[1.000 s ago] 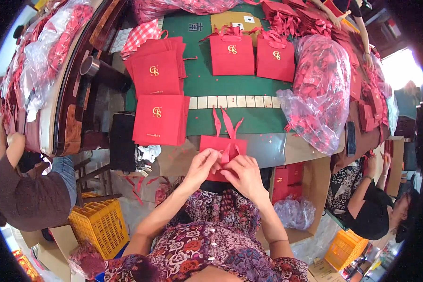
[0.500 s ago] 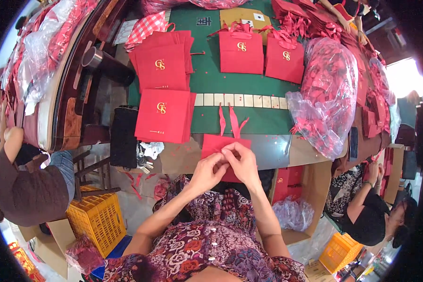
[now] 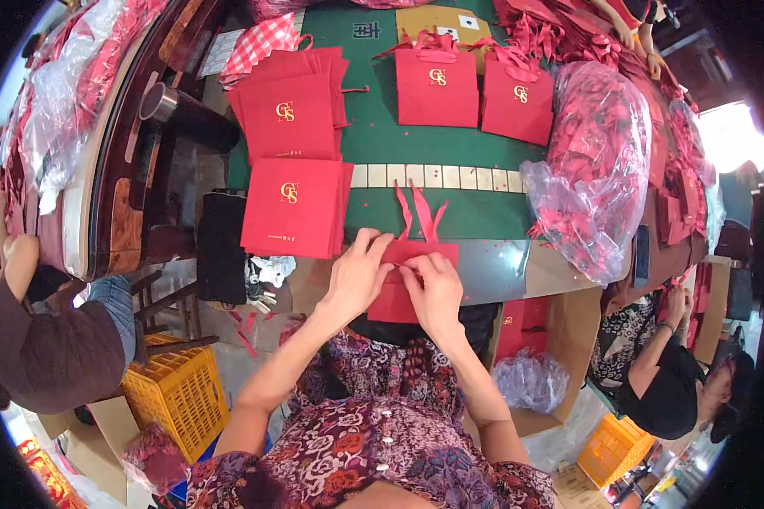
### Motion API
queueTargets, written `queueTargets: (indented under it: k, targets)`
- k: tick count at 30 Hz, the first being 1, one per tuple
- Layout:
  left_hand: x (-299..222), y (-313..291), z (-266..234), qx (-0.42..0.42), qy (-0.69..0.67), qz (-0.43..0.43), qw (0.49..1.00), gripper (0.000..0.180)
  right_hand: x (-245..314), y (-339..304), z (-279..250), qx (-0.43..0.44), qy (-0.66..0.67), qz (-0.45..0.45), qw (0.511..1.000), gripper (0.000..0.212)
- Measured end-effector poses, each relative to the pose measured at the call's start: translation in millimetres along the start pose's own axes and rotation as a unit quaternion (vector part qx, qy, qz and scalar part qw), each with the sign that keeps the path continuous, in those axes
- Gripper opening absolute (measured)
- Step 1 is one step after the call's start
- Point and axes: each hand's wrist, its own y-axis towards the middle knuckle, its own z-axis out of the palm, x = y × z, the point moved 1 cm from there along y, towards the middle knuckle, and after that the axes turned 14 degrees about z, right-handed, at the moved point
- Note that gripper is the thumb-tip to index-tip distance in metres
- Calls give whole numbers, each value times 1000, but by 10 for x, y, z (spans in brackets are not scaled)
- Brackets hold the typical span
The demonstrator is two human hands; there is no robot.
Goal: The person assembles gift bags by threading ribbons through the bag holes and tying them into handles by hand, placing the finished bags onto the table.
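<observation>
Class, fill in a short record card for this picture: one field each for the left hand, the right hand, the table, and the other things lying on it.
Left hand: grips the red paper bag at its top edge
Right hand: pinches the same bag beside the ribbon handles
Table: green top
Flat bags: stacked left of the hands
Standing bags: two, at the far side
Plastic sack: clear, full of red ribbons, on the right

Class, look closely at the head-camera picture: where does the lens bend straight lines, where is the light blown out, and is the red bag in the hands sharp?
Head view: the row of pale tiles bows, and the picture's corners go black; a window at right is blown out; the clear plastic bag shows glare; the red bag between the left hand and right hand is fairly sharp.
</observation>
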Motion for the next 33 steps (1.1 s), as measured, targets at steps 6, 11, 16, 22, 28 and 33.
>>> queueTargets:
  k: [6, 11, 16, 22, 28, 33]
  targets:
    - [-8, -6, 41, -43, -2, 16, 999, 43, 46, 0, -23, -24, -28, -4, 999, 14]
    - [-69, 16, -3, -21, -7, 19, 1000, 41, 41, -2, -35, -34, -26, -15, 999, 13]
    - [-120, 4, 6, -10, -18, 15, 1000, 39, 122, 2, -67, -13, 24, 26, 999, 13]
    - [-151, -7, 19, -15, -24, 12, 1000, 36, 118, 8, -54, 13, 110, 109, 988, 13]
    - [-213, -20, 75, -40, -17, 32, 999, 25, 102, 10, -78, 29, 121, 159, 979, 13]
    - [-278, -2, 159, -93, 24, 40, 995, 17, 171, 19, -112, 34, 129, 174, 976, 14]
